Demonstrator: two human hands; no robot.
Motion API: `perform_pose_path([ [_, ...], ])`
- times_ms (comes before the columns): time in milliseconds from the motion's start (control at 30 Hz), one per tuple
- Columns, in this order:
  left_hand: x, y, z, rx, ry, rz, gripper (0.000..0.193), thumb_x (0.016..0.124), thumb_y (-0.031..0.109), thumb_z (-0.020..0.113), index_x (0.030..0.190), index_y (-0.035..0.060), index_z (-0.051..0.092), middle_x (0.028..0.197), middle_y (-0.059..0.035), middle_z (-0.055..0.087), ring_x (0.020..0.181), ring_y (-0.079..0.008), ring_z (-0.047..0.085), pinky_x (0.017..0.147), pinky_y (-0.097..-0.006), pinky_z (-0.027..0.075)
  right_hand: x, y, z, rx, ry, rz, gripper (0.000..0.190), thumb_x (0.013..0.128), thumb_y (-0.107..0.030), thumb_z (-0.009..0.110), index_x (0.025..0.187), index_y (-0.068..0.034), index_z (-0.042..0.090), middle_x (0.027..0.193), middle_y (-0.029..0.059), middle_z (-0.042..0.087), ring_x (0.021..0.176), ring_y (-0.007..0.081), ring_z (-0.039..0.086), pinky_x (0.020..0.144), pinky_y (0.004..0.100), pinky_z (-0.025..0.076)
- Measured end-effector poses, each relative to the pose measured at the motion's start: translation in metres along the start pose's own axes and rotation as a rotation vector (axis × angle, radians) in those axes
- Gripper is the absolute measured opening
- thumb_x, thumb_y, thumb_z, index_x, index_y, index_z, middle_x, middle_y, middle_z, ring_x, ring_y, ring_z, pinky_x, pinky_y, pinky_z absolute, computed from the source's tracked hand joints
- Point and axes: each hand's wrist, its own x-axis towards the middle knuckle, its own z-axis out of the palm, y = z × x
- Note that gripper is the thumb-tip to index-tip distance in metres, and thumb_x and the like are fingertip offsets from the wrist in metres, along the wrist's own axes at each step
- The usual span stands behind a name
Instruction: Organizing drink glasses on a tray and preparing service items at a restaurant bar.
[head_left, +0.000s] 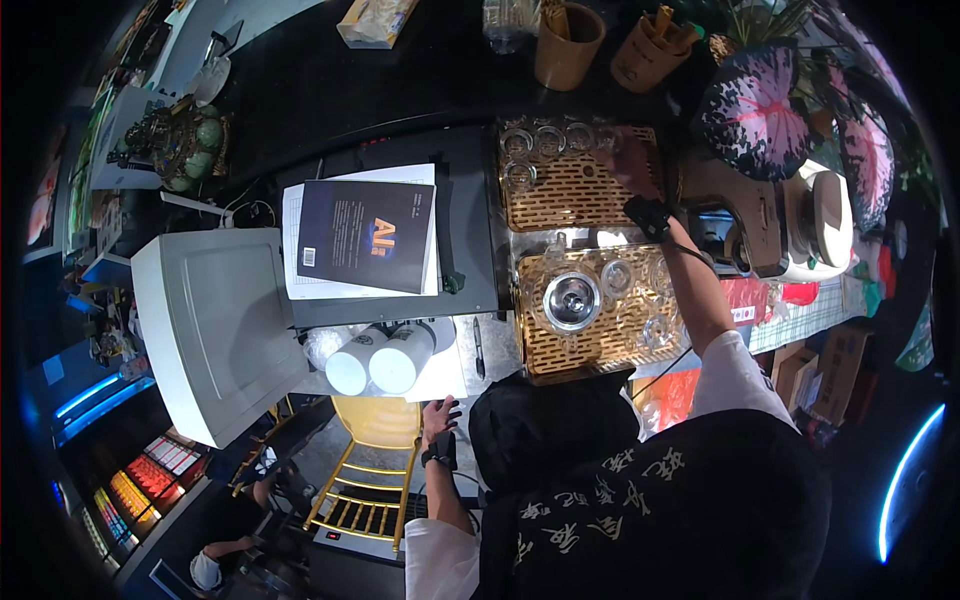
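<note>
My right hand (628, 161) reaches over the upper golden slatted tea tray (559, 214). Its blurred fingers are beside a small glass cup (606, 139) at the end of a row of glass cups (550, 140); whether they grip it is unclear. On the lower slatted tray (540, 356) stand a glass teapot (572, 301) with a shiny metal lid and several glass vessels (617, 277). Down by the counter's near edge, my left hand (439, 417) has its fingers apart and holds nothing. A black pen (478, 349) lies between the white canisters (402, 358) and the lower tray.
A dark book (364, 232) lies on papers left of the trays. A white box-shaped appliance (217, 300) stands farther left. At right are a beige appliance (787, 225) and a pink-leaved plant (765, 109). Bamboo cups (570, 52) stand behind. A yellow chair (375, 435) is near my left hand.
</note>
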Motion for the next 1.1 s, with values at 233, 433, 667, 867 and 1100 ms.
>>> perform_pose_path([
  [233, 0.007, -0.001, -0.001, 0.021, -0.017, -0.013, 0.046, 0.085, 0.041, 0.064, 0.103, -0.0010, 0.059, 0.091, -0.0097, 0.065, 0.072, -0.0169, 0.065, 0.053, -0.0244, 0.047, -0.040, -0.011, 0.010, -0.316, -0.003, 0.012, 0.054, 0.070, -0.024, 0.076, 0.112, -0.001, 0.051, 0.106, 0.0194, 0.060, 0.097, 0.0276, 0.060, 0.084, 0.0368, 0.047],
  [433, 0.011, -0.006, -0.005, 0.014, -0.057, -0.043, 0.053, 0.083, 0.045, 0.066, 0.112, 0.0031, 0.052, 0.104, -0.0083, 0.066, 0.079, -0.0186, 0.066, 0.056, -0.0282, 0.048, -0.040, -0.023, 0.037, -0.193, -0.163, -0.141, 0.060, 0.068, -0.022, 0.075, 0.116, 0.000, 0.048, 0.109, 0.0193, 0.059, 0.103, 0.0289, 0.058, 0.089, 0.0356, 0.046],
  [667, 0.011, -0.018, -0.008, -0.028, -0.014, -0.056, 0.053, 0.083, 0.046, 0.065, 0.112, 0.0027, 0.052, 0.105, -0.0082, 0.066, 0.077, -0.0187, 0.066, 0.055, -0.0280, 0.047, -0.037, -0.069, 0.041, -0.105, -0.299, 0.019, 0.058, 0.069, -0.021, 0.076, 0.115, 0.003, 0.049, 0.108, 0.0195, 0.059, 0.101, 0.0299, 0.059, 0.088, 0.0345, 0.046],
  [867, 0.009, -0.014, -0.008, -0.022, 0.003, -0.054, 0.054, 0.082, 0.046, 0.066, 0.112, 0.0033, 0.053, 0.103, -0.0084, 0.066, 0.078, -0.0185, 0.066, 0.056, -0.0278, 0.048, -0.036, -0.089, 0.035, 0.107, -0.346, 0.120, 0.070, 0.068, -0.021, 0.078, 0.124, 0.002, 0.043, 0.110, 0.0216, 0.060, 0.106, 0.0341, 0.058, 0.092, 0.0378, 0.044],
  [1100, 0.004, -0.012, -0.007, -0.050, 0.029, -0.048, 0.055, 0.079, 0.045, 0.069, 0.112, 0.0038, 0.054, 0.102, -0.0079, 0.065, 0.079, -0.0189, 0.065, 0.058, -0.0280, 0.047, -0.031, -0.037, 0.024, -0.195, -0.296, 0.170, 0.056, 0.071, -0.027, 0.074, 0.115, -0.001, 0.049, 0.091, 0.0161, 0.062, 0.089, 0.0310, 0.061, 0.079, 0.0371, 0.048],
])
